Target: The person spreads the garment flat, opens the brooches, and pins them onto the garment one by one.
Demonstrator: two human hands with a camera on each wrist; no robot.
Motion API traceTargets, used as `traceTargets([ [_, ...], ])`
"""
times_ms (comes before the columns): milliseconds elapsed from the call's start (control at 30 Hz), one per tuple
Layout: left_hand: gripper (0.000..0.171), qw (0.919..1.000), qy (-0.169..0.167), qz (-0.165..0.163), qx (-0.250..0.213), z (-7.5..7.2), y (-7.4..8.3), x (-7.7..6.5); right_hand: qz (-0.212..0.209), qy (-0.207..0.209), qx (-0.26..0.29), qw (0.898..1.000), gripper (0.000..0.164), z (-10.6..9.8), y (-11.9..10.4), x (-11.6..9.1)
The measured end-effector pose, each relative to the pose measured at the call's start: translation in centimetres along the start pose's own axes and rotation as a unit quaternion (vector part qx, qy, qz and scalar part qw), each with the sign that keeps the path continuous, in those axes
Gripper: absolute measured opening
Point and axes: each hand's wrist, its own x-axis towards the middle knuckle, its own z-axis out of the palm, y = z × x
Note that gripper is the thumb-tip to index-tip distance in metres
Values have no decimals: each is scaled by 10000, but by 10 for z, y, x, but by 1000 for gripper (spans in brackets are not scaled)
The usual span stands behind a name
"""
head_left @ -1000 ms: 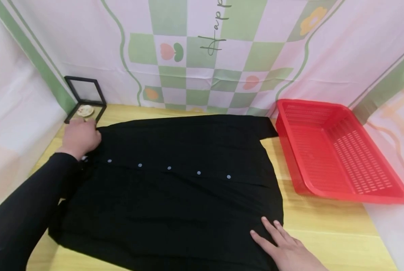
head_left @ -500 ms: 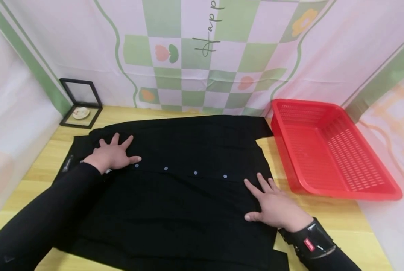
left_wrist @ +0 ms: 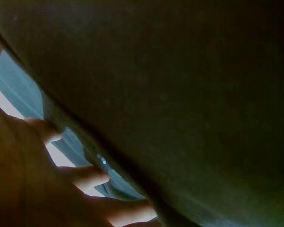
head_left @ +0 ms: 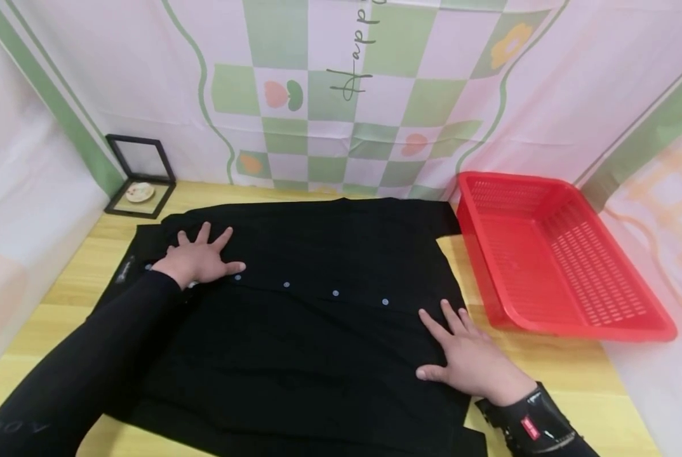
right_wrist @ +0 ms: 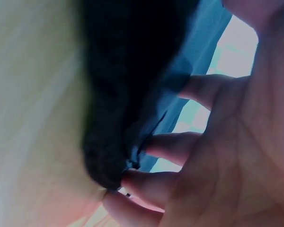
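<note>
A black buttoned shirt point(head_left: 318, 355) lies spread across the table in the head view, its row of pale buttons running left to right. My left hand point(head_left: 199, 259) rests with fingers spread on the shirt's left part, beside the button row. At the right edge of the shirt my right hand point(head_left: 469, 362) lies with fingers spread, the fingertips on the cloth. In the left wrist view, fingers point(left_wrist: 87, 177) touch the dark fabric point(left_wrist: 180, 94). The right wrist view has fingers point(right_wrist: 173, 146) against the shirt's edge point(right_wrist: 109, 156).
A red plastic basket point(head_left: 498, 279) stands on the right, close to the shirt's far right corner. At the back left is a black hinged frame point(head_left: 166, 197) with a small round pale item point(head_left: 140, 192) on it. A patterned curtain point(head_left: 341, 95) closes off the back of the wooden table point(head_left: 49, 330).
My left hand has gone from gripping the shirt's far left part to lying spread on it, farther right. My right hand has moved up along the right edge. Little differs over the last half second.
</note>
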Motion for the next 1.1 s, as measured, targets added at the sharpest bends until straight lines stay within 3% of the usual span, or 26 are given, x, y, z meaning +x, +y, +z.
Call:
traceTargets([
  [167,99,10000,-19,-42,-51,-3,-2,4,-123,254,77,9996,99,3,3,-2],
  [267,95,9998,188,20,73,-9,-7,6,-131,326,163,9992,99,3,6,-5],
  [367,84,9963,814,125,231,-20,-19,8,-1,309,241,9992,101,1,9,-13],
  [500,59,9849,1683,178,359,-41,-48,11,185,140,248,9994,103,-4,14,-23],
  [633,45,9778,2068,64,332,-61,-80,16,167,30,147,9997,102,-10,18,-29],
  [867,45,9785,2059,-94,84,-77,-112,31,249,-38,79,9997,97,-16,13,-34],
  [1100,47,9847,1715,-317,-21,-85,-126,39,-14,489,-165,9987,94,-19,6,-34],
])
